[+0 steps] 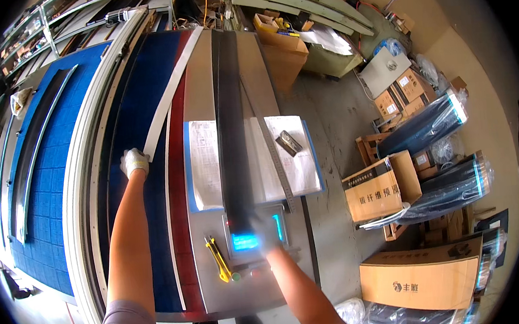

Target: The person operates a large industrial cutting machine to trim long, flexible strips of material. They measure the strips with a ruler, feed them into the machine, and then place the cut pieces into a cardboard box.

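My left hand [134,163], in a white knit glove, is closed at the near end of a long white strip [173,93]. That strip slants over the blue surface [157,229] and the dark red band [187,251]. Motion smears my right hand [264,232], so its fingers cannot be made out. It is at the near end of a long black strip [229,116], just above a control panel with a lit blue screen [244,241]. Under the black strip lie printed sheets [205,166] on a blue-edged board. A steel ruler [274,155] and a dark metal block [288,143] rest there too.
A yellow utility knife [219,262] lies left of the panel, near a green button [236,277]. A long pale rail [98,131] runs along the left. Cardboard boxes [376,193] and plastic-wrapped rolls [425,123] stand on the right. A brown carton [285,58] stands beyond the table.
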`<state>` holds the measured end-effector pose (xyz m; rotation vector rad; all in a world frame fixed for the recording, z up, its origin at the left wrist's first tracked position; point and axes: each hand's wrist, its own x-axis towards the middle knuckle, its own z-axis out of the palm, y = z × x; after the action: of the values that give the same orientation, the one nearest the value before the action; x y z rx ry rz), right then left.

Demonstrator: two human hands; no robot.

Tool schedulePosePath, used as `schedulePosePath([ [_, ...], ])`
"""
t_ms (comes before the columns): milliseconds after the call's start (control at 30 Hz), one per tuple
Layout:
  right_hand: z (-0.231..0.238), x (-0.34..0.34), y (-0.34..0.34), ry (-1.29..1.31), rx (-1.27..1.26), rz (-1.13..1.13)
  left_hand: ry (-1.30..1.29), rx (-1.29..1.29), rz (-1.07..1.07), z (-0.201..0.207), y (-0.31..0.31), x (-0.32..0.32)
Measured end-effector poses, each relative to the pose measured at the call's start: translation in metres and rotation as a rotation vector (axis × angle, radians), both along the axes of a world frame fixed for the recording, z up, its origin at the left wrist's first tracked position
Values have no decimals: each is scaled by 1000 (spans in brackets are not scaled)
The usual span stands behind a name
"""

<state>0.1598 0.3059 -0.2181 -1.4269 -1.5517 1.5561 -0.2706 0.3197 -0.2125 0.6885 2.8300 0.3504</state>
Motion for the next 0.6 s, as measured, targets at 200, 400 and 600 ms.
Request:
schedulePosePath([
  [200, -8, -60, 67, -277, 303, -84, 53, 146, 74, -10, -9, 5],
  [400, 13, -60, 75, -628, 636, 3, 61, 36, 95, 5, -11, 21],
  [600, -11, 36, 25, -270, 602, -14, 255, -59, -180, 4, -46, 42],
])
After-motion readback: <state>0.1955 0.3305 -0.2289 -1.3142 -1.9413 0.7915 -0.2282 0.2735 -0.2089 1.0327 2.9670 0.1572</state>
